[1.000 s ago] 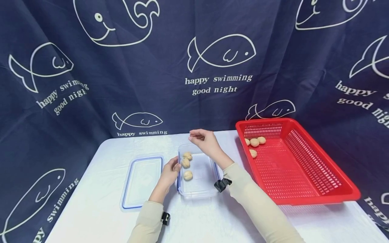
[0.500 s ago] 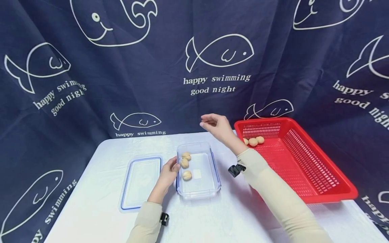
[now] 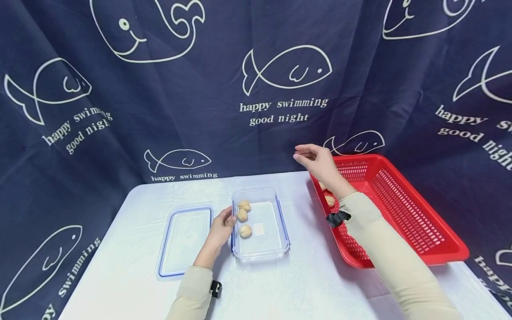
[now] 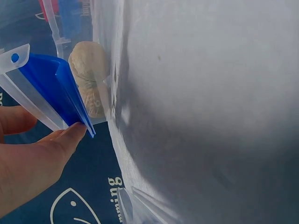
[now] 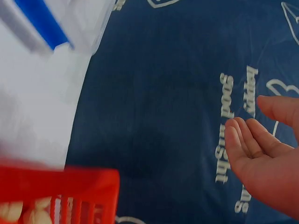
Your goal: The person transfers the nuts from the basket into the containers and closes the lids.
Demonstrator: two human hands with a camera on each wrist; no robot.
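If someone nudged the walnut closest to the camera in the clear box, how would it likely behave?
The walnut would probably roll, since it looks rounded. It would likely roll unevenly, as its shell looks grooved rather than smooth. The upright walls of the clear box should probably keep it inside.

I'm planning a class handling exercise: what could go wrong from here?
The left hand touches the flap of the clear box; a tug might shift it. In the head view the right sleeve overlaps the red basket and could bump it. The walnuts look round and could roll if jolted.
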